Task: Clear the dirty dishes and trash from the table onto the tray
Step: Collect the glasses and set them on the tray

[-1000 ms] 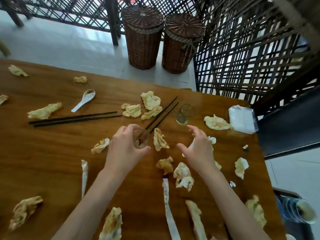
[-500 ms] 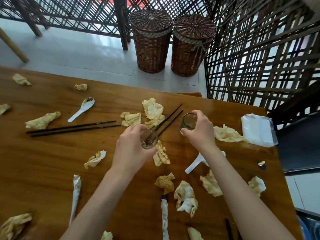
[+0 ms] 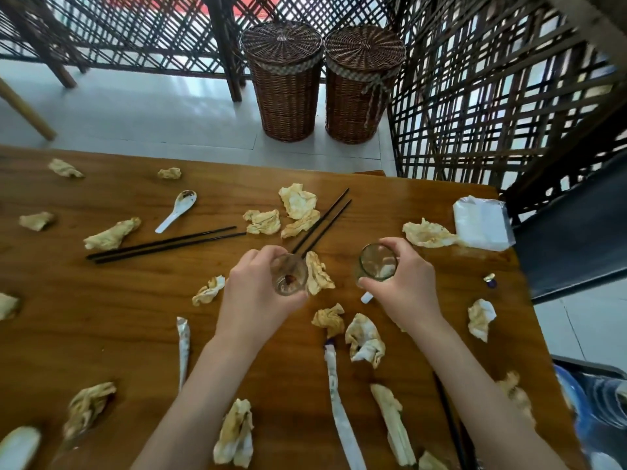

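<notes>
**Two glasses held above a littered tabletop**

At the bottom of the frame, crumpled napkins [image 3: 364, 340] and paper sleeves are scattered over the wooden tabletop [image 3: 101, 334]. At centre, a small glass [image 3: 288, 274] with dark residue is gripped by the fingers of the left hand [image 3: 258, 296], and a second glass [image 3: 377, 262] is clasped by the right hand [image 3: 407, 283]. Both are likely rigid, smooth and breakable, so the sides are best gripped firmly. The napkins should be light and soft, easily pinched anywhere. Further up, black chopsticks [image 3: 163, 245] and a white spoon [image 3: 176, 210] are seen. No tray can be clearly made out.
</notes>
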{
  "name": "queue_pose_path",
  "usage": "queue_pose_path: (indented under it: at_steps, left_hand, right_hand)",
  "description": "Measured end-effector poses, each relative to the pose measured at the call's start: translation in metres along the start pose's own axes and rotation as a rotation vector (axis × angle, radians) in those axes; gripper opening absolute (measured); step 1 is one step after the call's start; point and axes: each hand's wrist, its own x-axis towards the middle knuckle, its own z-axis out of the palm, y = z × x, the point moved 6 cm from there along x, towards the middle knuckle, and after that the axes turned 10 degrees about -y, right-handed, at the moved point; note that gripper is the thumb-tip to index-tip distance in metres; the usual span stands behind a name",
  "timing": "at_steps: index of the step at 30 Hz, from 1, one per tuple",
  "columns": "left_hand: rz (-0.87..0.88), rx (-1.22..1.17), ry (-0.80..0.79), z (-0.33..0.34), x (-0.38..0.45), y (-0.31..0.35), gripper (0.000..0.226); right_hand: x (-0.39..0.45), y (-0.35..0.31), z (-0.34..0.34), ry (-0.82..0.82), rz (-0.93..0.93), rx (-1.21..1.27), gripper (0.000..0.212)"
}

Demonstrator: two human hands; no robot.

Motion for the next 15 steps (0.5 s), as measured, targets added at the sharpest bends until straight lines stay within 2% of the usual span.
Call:
queue_pose_path:
  at_steps: [6, 12, 15]
  left_hand:
    - [0.034, 0.030, -0.070, -0.010, -0.051, 0.012, 0.068]
    - [0.147, 0.028, -0.173, 0.000, -0.095, 0.048, 0.070]
    - [0.236, -0.005, -0.200, 0.012, -0.120, 0.070, 0.065]
  right_hand:
    - [-0.091, -0.009, -0.013, -0.006, 0.075, 0.033, 0.063]
    - [-0.172, 0.006, -0.030, 0.119, 0.158, 0.033, 0.069]
    - [-0.206, 0.021, -0.037, 0.142, 0.225, 0.027, 0.068]
